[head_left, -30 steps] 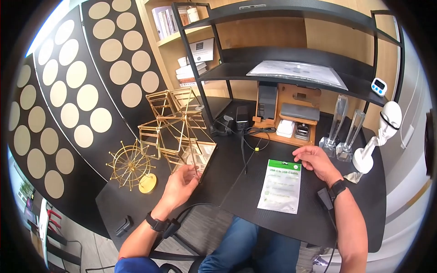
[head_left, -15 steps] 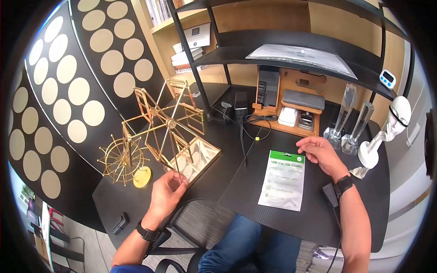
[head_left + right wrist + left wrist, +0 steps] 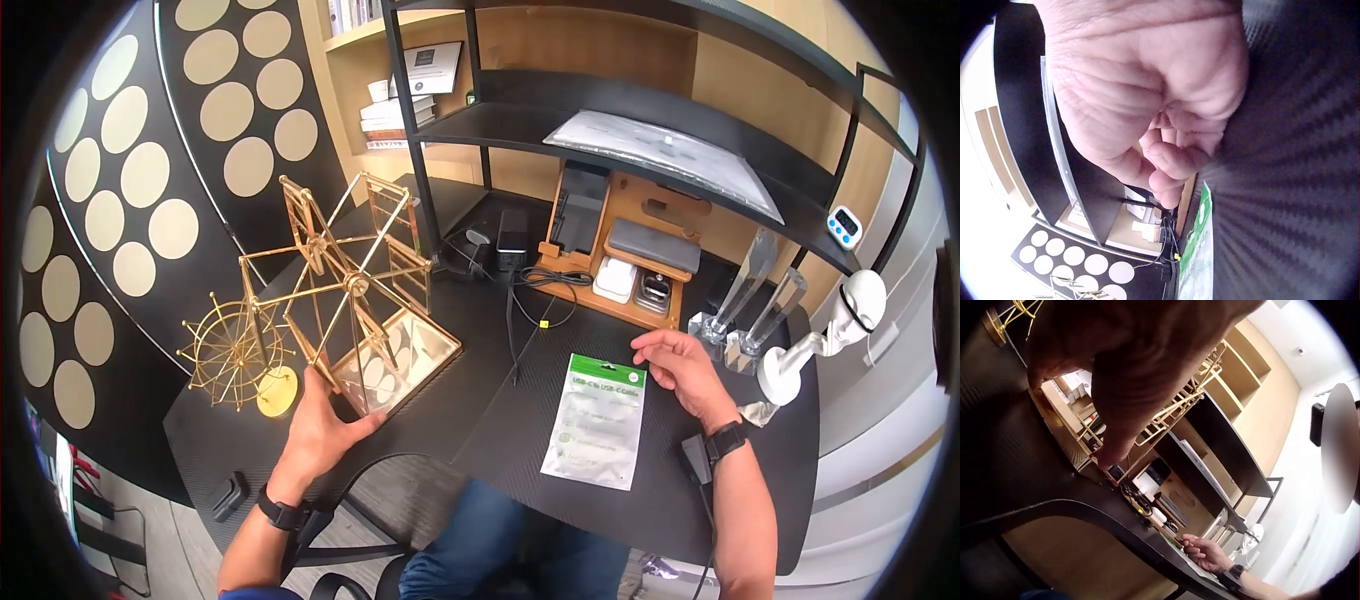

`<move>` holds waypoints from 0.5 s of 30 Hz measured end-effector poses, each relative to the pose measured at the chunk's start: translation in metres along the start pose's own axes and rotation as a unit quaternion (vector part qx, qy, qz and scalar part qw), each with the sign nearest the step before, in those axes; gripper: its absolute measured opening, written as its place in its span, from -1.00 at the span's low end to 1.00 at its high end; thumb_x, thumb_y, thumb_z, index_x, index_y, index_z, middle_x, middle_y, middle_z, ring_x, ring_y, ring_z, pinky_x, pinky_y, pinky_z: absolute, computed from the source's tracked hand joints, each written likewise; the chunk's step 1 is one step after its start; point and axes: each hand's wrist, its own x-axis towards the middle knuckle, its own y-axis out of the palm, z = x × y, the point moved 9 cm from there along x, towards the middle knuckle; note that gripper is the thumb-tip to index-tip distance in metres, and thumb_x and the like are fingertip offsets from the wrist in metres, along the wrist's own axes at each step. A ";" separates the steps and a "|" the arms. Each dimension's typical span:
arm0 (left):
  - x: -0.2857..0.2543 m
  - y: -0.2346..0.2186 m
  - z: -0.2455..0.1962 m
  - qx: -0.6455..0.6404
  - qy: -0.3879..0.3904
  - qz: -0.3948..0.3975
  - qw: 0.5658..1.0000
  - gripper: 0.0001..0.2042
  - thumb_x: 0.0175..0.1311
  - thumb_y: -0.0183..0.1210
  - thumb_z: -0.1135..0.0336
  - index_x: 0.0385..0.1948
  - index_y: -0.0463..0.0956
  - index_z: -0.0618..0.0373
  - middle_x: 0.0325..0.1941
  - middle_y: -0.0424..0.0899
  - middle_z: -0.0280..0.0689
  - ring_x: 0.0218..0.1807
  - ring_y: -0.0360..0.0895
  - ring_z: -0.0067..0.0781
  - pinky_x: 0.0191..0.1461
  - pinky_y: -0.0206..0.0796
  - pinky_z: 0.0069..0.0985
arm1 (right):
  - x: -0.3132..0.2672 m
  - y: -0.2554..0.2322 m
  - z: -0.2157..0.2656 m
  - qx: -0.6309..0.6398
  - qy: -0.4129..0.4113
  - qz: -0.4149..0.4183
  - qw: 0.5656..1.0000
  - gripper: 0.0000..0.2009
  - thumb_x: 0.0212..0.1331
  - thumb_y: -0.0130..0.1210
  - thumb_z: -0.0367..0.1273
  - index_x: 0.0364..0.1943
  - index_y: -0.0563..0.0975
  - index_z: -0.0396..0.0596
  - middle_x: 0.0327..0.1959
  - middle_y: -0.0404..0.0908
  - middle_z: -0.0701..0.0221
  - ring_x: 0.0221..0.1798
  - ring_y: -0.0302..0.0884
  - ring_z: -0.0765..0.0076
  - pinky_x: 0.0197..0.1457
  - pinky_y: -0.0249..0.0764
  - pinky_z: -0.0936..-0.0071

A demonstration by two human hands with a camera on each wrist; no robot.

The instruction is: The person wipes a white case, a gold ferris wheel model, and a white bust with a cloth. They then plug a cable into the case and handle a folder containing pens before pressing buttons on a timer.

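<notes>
A gold Ferris wheel model (image 3: 355,283) with square frame cabins stands on a rectangular, mirror-like base (image 3: 440,350) on the left part of the desk. My left hand (image 3: 318,440) grips the near end of that base, thumb at its front corner and fingers along the left side. In the left wrist view the hand (image 3: 1129,369) spans the base's end, hiding part of it. My right hand (image 3: 685,375) rests loosely curled by the top right corner of a white and green USB-C cable pouch (image 3: 595,425). Nothing is held in its fingers (image 3: 1175,159).
A smaller gold wheel ornament (image 3: 238,350) stands left of the left hand. Behind are a wooden charging stand (image 3: 610,290) and black cables (image 3: 550,280). Crystal trophies (image 3: 745,345) and a white figurine (image 3: 800,365) stand to the right. A black shelf (image 3: 500,125) overhangs the back.
The Ferris wheel model was turned about and shifted left. My left hand has gone from pinching near the base's front corner to spanning its end. The right hand stays by the pouch.
</notes>
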 end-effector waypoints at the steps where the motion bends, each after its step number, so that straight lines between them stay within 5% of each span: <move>1: 0.002 -0.001 0.001 0.000 0.012 -0.006 1.000 0.15 0.02 0.67 0.17 0.57 0.03 0.47 0.39 0.53 0.19 0.43 0.55 0.02 0.48 0.39 -0.23 | 0.001 0.000 -0.001 0.001 0.002 0.000 1.000 -0.81 0.49 0.18 -0.45 0.07 0.71 -0.15 -0.20 0.77 0.46 -0.45 0.43 0.78 -0.45 0.24 0.75; 7: 0.018 0.001 0.021 -0.022 0.007 0.025 0.999 0.26 -0.10 0.73 0.11 0.60 0.02 0.48 0.58 0.36 0.18 0.58 0.40 0.01 0.61 0.27 -0.27 | 0.002 0.000 0.002 0.010 0.006 0.001 1.000 -0.80 0.48 0.17 -0.48 0.08 0.69 -0.18 -0.20 0.76 0.43 -0.46 0.41 0.76 -0.46 0.24 0.73; 15: 0.055 0.014 0.036 -0.112 0.044 0.107 0.987 0.23 -0.01 0.67 0.13 0.64 -0.04 0.43 0.68 0.22 0.14 0.70 0.17 -0.02 0.73 0.02 -0.26 | 0.004 0.000 0.002 0.007 0.001 -0.004 1.000 -0.81 0.47 0.17 -0.50 0.07 0.69 -0.21 -0.23 0.75 0.39 -0.50 0.37 0.77 -0.51 0.19 0.75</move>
